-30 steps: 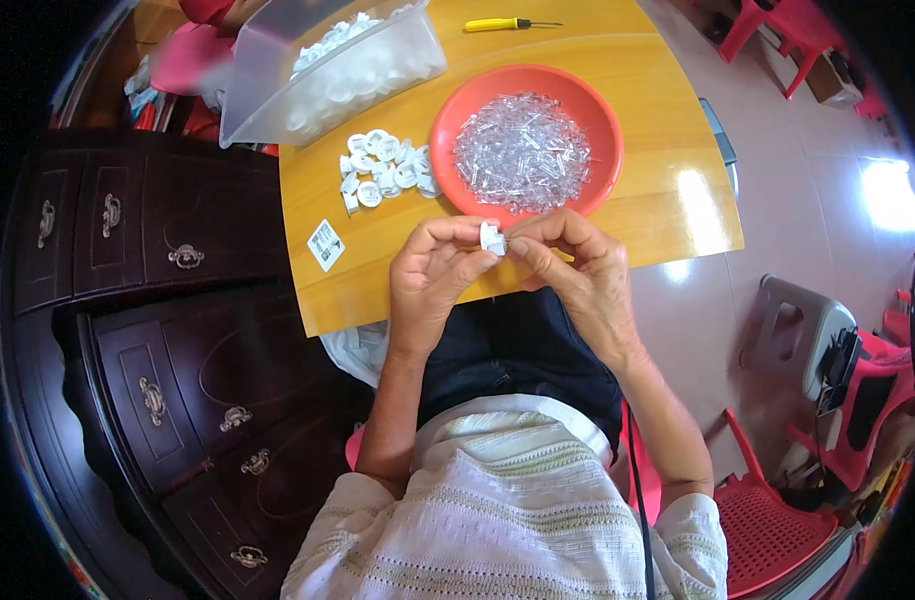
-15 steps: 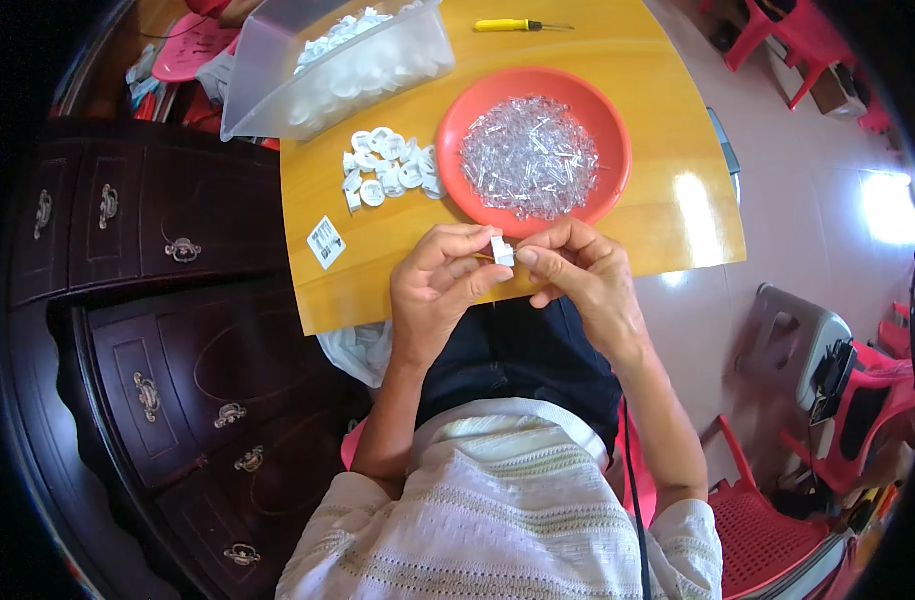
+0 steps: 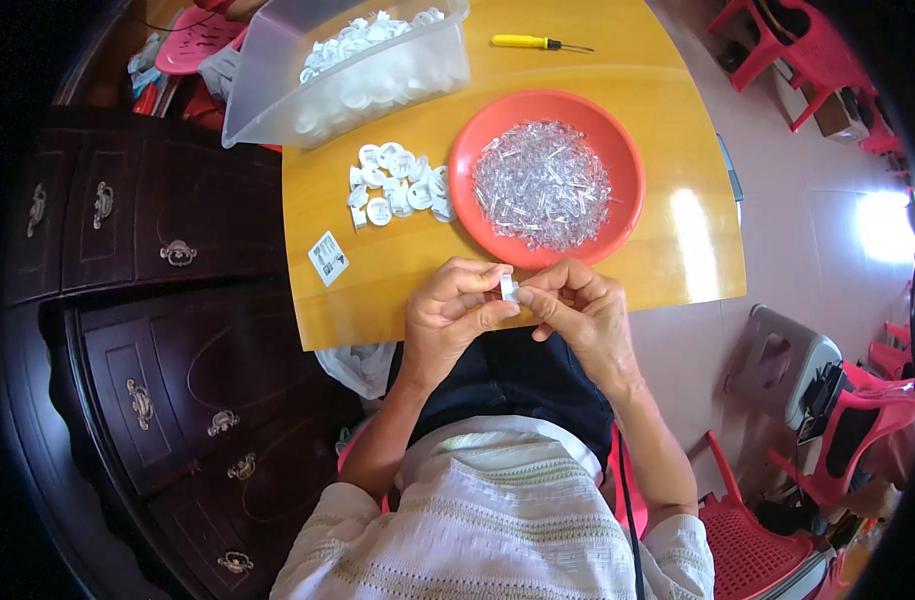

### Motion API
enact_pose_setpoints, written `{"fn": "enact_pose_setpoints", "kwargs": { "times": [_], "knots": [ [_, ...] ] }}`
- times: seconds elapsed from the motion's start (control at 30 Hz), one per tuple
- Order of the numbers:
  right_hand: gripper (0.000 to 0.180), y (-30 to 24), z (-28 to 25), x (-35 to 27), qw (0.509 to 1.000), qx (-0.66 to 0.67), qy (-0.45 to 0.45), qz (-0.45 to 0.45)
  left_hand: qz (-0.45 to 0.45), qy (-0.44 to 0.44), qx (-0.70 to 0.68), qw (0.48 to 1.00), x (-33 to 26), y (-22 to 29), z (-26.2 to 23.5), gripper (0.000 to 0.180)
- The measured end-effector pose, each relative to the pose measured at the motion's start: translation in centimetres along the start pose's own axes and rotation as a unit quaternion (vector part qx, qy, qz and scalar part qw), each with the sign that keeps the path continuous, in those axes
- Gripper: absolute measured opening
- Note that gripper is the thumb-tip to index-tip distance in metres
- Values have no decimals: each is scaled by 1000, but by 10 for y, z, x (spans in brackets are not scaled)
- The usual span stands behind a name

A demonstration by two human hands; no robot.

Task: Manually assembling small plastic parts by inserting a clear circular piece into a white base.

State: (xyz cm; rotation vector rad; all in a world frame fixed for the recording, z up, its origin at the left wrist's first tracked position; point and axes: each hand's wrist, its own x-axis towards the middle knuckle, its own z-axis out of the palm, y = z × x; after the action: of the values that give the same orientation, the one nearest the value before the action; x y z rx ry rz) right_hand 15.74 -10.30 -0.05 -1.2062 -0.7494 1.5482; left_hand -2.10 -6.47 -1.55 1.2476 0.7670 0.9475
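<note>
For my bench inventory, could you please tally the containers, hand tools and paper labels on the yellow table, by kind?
Containers: 2, the red dish of clear bits and the clear plastic bin of white pieces.
Hand tools: 1, the yellow-handled screwdriver.
Paper labels: 1, the small white label.
Total: 4.

Small white plastic piece (image 3: 509, 288) pinched between fingertips.

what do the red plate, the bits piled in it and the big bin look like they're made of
Red plate: likely plastic, with a smooth, even, slightly glossy colour.
Bits: clear plastic or perhaps glass; they are see-through and glint, too small to settle.
Bin: translucent, frosted plastic; the white pieces inside show dimly through its wall.
</note>
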Motion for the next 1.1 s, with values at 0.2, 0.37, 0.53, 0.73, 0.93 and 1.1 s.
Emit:
{"fn": "enact_pose_setpoints", "kwargs": {
  "times": [0.2,0.37,0.53,0.73,0.93,1.1],
  "knots": [
    [13,-19,3,16,999,-44,24,2,4,-57,79,995,39,20,-17,26],
    [19,-26,-1,42,885,-389,92,-237,190,60,365,909,122,83,-53,24],
    [16,-28,4,56,798,-535,104,-257,311,168,509,785,192,110,-102,25],
    [14,-23,0,62,770,-575,109,-255,416,190,561,690,191,107,-91,40],
    [9,-25,-4,64,786,-561,102,-241,295,84,457,835,105,51,-42,22],
    [8,-29,-8,61,814,-514,105,-249,229,23,428,874,70,13,-14,21]
  ]
}}
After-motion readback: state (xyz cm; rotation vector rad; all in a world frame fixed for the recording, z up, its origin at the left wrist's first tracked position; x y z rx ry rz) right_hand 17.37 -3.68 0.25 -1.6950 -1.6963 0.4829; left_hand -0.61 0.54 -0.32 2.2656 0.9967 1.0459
